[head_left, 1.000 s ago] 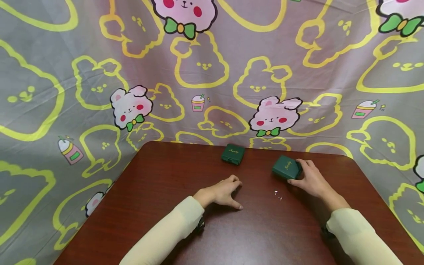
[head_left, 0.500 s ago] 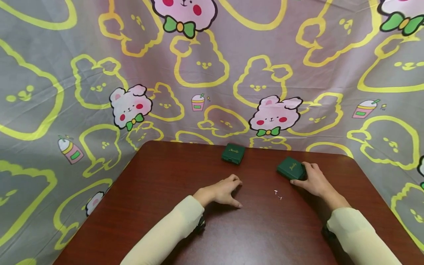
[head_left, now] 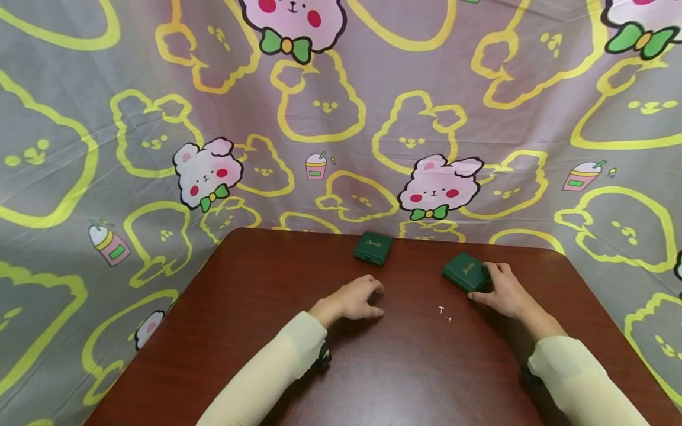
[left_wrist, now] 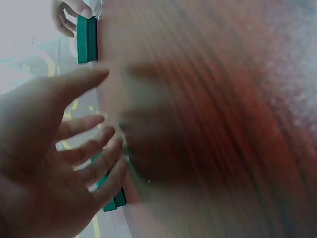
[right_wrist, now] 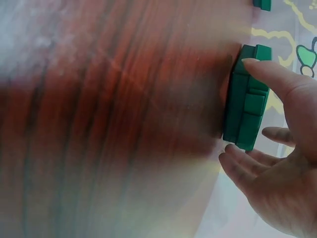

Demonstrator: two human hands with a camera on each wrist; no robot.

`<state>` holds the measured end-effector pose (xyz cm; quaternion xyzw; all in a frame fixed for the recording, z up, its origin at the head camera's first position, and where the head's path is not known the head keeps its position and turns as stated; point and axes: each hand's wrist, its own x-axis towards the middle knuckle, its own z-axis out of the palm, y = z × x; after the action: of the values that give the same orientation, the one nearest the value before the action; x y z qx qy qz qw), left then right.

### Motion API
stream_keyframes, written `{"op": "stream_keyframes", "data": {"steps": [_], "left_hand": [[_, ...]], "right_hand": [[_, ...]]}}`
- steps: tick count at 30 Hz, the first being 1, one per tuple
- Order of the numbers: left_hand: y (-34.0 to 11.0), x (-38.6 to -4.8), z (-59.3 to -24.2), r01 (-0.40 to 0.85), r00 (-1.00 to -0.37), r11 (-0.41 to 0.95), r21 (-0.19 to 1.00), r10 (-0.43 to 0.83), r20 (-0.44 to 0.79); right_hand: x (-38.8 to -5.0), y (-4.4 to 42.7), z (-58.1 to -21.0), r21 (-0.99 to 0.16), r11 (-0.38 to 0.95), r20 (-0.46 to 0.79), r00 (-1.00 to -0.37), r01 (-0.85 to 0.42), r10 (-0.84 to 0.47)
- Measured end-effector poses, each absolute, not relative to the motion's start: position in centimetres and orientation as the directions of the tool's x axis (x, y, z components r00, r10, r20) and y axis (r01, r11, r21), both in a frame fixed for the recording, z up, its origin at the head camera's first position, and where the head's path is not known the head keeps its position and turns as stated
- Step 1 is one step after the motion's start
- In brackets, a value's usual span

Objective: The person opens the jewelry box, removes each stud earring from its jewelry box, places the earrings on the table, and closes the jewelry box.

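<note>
In the head view my right hand (head_left: 508, 293) holds a closed green jewelry box (head_left: 465, 272) with gold lettering at the right of the table. Its thumb lies on the near corner, fingers at the right side. The right wrist view shows the box's clasp side (right_wrist: 247, 101) between thumb and fingertips. Two tiny white stud-like pieces, seemingly earrings, lie below: one upper (head_left: 441, 309), one lower (head_left: 448, 319). My left hand (head_left: 354, 299) hovers or rests mid-table, fingers loosely bent, holding nothing. A second closed green jewelry box (head_left: 372, 248) stands beyond it.
The dark red-brown wooden table (head_left: 256, 284) has rounded far corners. Right behind it hangs a grey cloth (head_left: 240, 112) printed with yellow outlines and rabbit heads. The second box sits near the table's far edge.
The right hand and its box have shifted slightly right and nearer to me. The left hand's thumb and fingers have drawn in a little. The earring-like pieces lie as before.
</note>
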<state>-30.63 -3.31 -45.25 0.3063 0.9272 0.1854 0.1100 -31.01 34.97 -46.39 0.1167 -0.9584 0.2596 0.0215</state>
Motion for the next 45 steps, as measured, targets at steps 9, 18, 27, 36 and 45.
{"op": "stream_keyframes", "data": {"steps": [9, 18, 27, 36, 45], "left_hand": [[-2.8, -32.5, -45.3, 0.356, -0.933, 0.833, 0.424, 0.346, 0.104], [-1.4, -35.7, -45.7, 0.150, -0.976, 0.880, 0.451, 0.059, 0.210], [0.8, -38.8, -46.5, -0.047, -0.993, 0.859, 0.510, -0.098, 0.073], [1.7, -39.8, -46.6, -0.090, -0.991, 0.828, 0.554, -0.127, 0.029], [1.3, -39.2, -46.7, -0.048, -0.995, 0.766, 0.641, -0.093, 0.038]], "right_hand": [[-29.9, 34.3, -45.6, -0.439, 0.867, 0.127, -0.971, -0.237, -0.201], [-28.3, 32.9, -44.7, -0.369, 0.896, 0.166, -0.966, -0.246, -0.196], [-28.0, 32.5, -44.8, -0.346, 0.896, 0.196, -0.955, -0.280, -0.223], [-28.1, 32.5, -44.9, -0.337, 0.892, 0.183, -0.951, -0.301, -0.251], [-28.0, 32.5, -44.9, -0.340, 0.893, 0.179, -0.953, -0.294, -0.246]]}}
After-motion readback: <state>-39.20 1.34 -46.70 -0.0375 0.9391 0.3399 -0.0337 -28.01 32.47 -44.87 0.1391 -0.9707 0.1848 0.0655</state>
